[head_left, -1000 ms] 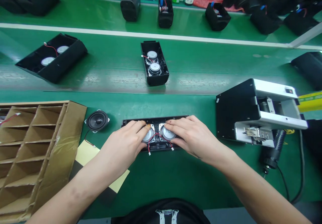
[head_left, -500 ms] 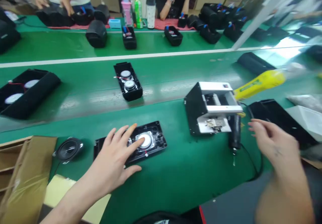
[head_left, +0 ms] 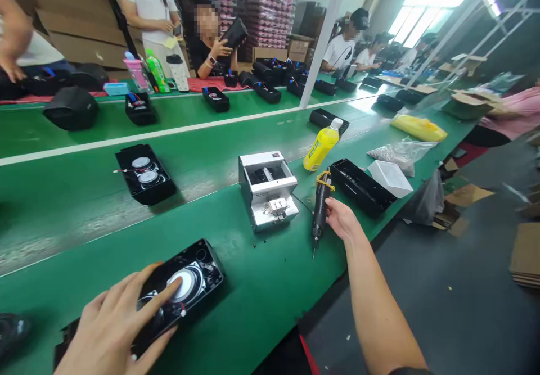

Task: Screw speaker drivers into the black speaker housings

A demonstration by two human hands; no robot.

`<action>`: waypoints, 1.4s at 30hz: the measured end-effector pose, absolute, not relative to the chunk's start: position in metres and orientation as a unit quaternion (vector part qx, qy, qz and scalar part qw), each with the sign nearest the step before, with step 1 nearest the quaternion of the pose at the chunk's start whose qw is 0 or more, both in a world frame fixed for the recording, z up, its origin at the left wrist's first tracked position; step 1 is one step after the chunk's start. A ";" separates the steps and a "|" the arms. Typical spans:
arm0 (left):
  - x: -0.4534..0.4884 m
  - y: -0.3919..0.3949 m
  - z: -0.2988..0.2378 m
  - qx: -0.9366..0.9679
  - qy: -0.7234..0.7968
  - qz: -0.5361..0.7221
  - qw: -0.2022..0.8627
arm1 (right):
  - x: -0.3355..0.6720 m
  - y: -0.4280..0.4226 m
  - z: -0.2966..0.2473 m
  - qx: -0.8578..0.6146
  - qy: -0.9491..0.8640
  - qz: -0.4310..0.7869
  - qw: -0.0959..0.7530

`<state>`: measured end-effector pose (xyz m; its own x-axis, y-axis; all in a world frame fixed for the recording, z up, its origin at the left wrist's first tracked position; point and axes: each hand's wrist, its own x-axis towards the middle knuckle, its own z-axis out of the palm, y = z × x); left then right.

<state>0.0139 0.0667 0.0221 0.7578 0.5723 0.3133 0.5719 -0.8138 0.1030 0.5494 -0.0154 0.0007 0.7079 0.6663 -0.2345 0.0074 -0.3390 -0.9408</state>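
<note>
My left hand (head_left: pixel 113 319) lies over a black speaker housing (head_left: pixel 202 302) at the lower left. Its fingers are stretched out, the index fingertip on the round silver back of a speaker driver (head_left: pixel 190 286) inside and the thumb by the near edge. A small white plug shows beside the driver. My right hand (head_left: pixel 341 217) has its thumb and fingers closed at the handle of a black electric screwdriver (head_left: pixel 319 212), whose bit points down; the far fingertips are partly hidden. Left of the screwdriver stands a silver and black screw feeder (head_left: pixel 268 189).
Another housing with two drivers (head_left: pixel 145 175) lies on the green conveyor. Beyond the screwdriver are a yellow bottle (head_left: pixel 321 147), a long black shell (head_left: pixel 360 186), a white tray (head_left: pixel 390 178) and a bag of small parts (head_left: pixel 392 154). Several co-workers stand or sit across the line.
My view has swung right and up. My right hand has gone from beside the electric screwdriver to its handle. My left hand stays over the speaker housing.
</note>
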 end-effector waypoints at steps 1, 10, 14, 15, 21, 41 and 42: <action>0.018 0.061 0.023 0.939 0.306 0.156 -0.013 | 0.548 -0.019 0.000 -0.745 -0.215 0.315 0.547; 0.032 0.044 0.025 0.938 0.313 0.130 -0.076 | 0.519 -0.017 0.013 -0.792 -0.277 0.257 0.479; 0.033 0.043 0.023 0.935 0.315 0.140 -0.081 | 0.500 -0.027 0.025 -0.835 -0.297 0.211 0.412; 0.034 0.042 0.024 0.934 0.318 0.140 -0.079 | 0.496 -0.027 0.026 -0.841 -0.295 0.215 0.400; 0.041 0.033 0.035 0.929 0.349 0.117 -0.026 | 0.486 -0.012 0.022 -0.806 -0.264 0.302 0.434; 0.077 0.013 0.029 0.941 0.302 0.154 -0.024 | 0.475 -0.018 0.132 -0.200 -0.344 0.408 0.822; 0.079 0.014 0.028 0.940 0.301 0.156 -0.029 | 0.474 -0.009 0.138 -0.212 -0.384 0.397 0.806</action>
